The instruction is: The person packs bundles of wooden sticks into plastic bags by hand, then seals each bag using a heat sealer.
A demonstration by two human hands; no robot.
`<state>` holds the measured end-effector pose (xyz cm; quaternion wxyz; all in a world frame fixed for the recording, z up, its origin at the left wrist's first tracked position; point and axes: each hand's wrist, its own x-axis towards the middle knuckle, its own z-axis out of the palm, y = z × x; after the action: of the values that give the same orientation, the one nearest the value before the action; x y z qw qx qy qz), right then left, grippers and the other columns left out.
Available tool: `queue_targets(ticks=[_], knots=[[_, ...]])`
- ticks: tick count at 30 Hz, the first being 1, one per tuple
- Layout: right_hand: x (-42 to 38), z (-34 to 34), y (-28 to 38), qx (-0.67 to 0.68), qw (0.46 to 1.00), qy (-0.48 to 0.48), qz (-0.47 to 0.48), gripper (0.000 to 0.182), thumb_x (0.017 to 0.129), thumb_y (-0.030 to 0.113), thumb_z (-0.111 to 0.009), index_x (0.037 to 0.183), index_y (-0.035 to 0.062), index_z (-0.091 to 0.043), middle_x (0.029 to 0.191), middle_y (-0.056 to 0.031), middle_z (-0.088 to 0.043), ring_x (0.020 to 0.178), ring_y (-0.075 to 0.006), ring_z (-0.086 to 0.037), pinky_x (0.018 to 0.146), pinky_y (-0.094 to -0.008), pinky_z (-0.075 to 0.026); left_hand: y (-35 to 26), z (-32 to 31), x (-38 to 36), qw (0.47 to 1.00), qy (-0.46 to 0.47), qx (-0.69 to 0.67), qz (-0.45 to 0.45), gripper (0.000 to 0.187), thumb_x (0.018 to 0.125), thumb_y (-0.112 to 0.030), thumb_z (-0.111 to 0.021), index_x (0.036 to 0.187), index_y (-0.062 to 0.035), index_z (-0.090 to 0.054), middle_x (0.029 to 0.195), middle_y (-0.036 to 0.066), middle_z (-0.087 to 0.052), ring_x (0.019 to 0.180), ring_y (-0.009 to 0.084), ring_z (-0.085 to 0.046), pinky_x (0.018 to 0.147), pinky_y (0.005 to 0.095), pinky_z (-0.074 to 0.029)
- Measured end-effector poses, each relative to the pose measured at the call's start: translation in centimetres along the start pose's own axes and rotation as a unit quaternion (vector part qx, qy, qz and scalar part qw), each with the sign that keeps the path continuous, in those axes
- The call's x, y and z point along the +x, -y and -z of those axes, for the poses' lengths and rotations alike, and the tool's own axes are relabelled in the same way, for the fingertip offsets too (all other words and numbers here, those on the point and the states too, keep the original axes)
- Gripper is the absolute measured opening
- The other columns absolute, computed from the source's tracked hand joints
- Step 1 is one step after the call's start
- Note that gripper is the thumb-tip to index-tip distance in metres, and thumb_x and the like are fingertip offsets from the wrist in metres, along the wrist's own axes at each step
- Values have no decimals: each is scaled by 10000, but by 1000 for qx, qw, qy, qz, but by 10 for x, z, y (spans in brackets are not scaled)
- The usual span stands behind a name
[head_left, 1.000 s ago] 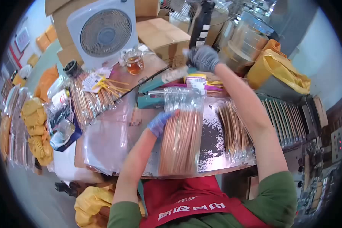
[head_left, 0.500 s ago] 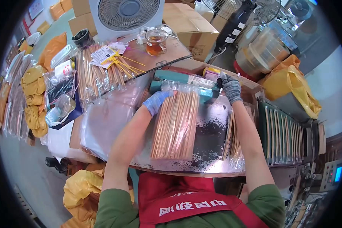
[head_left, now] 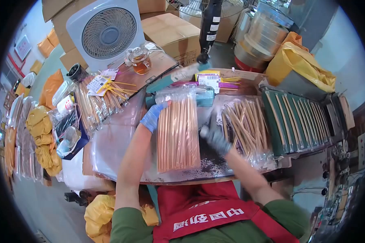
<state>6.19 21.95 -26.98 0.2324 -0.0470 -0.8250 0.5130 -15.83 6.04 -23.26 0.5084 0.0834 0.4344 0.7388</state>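
Note:
My left hand (head_left: 153,116), in a blue glove, grips the upper left edge of a clear plastic bag of wooden sticks (head_left: 178,139). The bag lies lengthwise on the table, its top end at a teal hand-lever bag sealer (head_left: 205,96). The sealer's arm (head_left: 177,76) stands raised, with a dark knob at its end. My right hand (head_left: 215,139), in a grey glove, is over the table just right of the bag, apart from it; motion blur hides its fingers. Beyond it lies a pile of loose sticks (head_left: 247,127) on clear plastic.
A green slotted rack (head_left: 278,141) with rows of sticks stands at the right. Behind the sealer are labels (head_left: 209,81) and yellow ties. Farther left sit bagged sticks (head_left: 95,99), a glass teapot (head_left: 140,60) and a box fan (head_left: 109,36). Flat plastic bags (head_left: 113,148) lie left of my arm.
My right hand has left the sealer's knob and come down toward me, beside the bag. The sealer's arm has risen. My left hand keeps its hold. The view has turned to the right.

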Motion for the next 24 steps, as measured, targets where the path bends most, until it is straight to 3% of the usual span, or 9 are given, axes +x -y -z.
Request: queue_targets(ticks=[1,5,7,10,13,16,18,20,24], knots=[[-33,-22,14,88,995,-24,-25,1054,779,262,-707,1452,27,69,1470,-254,-178,1379,-296,-173,1103,-341,-205,-6,-21,-24,998,-37,33,-41,425,807,-262,-684,1147,-31,-578,1047,89,-637,930,202,-624,821,340,-514],[-79,-37,86,91,994,-50,-32,1023,663,249,-810,1440,20,-184,1373,-201,-386,1288,-245,-358,1045,-335,-322,0,-98,-149,958,-30,192,-208,379,800,-271,-699,1065,-9,-632,1012,60,-642,982,148,-585,907,292,-441],[-77,-29,99,278,935,135,-175,871,602,196,-847,1324,33,-386,1214,-102,-529,1142,-201,-487,967,-327,-402,38,-93,-214,940,-76,218,-250,464,821,-268,-678,1163,24,-567,1137,98,-599,1074,185,-547,957,318,-402],[-80,-47,131,324,906,187,-199,702,620,167,-823,1217,52,-473,1045,-28,-578,936,-129,-555,798,-299,-485,107,-47,-323,661,-458,333,-492,722,802,-349,-693,1319,52,-388,1347,185,-425,1226,279,-426,1018,373,-338],[-87,-90,130,291,874,259,-290,612,677,266,-766,1182,31,-511,908,-52,-604,822,-143,-599,734,-292,-523,179,2,-501,331,-836,394,-192,905,758,-395,-725,1381,69,-261,1381,252,-364,1280,341,-365,1069,410,-279],[-73,-148,213,420,617,500,-440,563,757,233,-671,1234,-5,-490,1042,-119,-627,897,-192,-637,748,-329,-549,278,18,-615,216,-926,296,90,876,787,-336,-706,1391,71,-219,1373,279,-353,1275,349,-363,1068,433,-278],[-61,-197,237,317,551,635,-440,498,787,232,-646,1202,-18,-531,1040,-124,-637,887,-176,-644,749,-315,-544,373,62,-639,252,-930,263,45,756,813,-295,-678,1355,52,-282,1234,249,-486,1088,312,-527,939,393,-429],[-55,-263,244,171,524,739,-387,495,785,241,-661,1200,-2,-546,1029,-115,-646,845,-153,-647,741,-307,-538,370,41,-626,555,-796,-195,-144,578,810,-222,-652,1267,29,-402,1031,141,-582,817,201,-600,698,297,-510],[-135,-427,273,5,413,834,-365,377,826,308,-634,1115,66,-614,974,-79,-670,804,-164,-643,755,-301,-517,346,7,-605,558,-763,-125,-300,403,787,-125,-583,1162,-4,-498,884,41,-584,638,93,-543,508,216,-445]])
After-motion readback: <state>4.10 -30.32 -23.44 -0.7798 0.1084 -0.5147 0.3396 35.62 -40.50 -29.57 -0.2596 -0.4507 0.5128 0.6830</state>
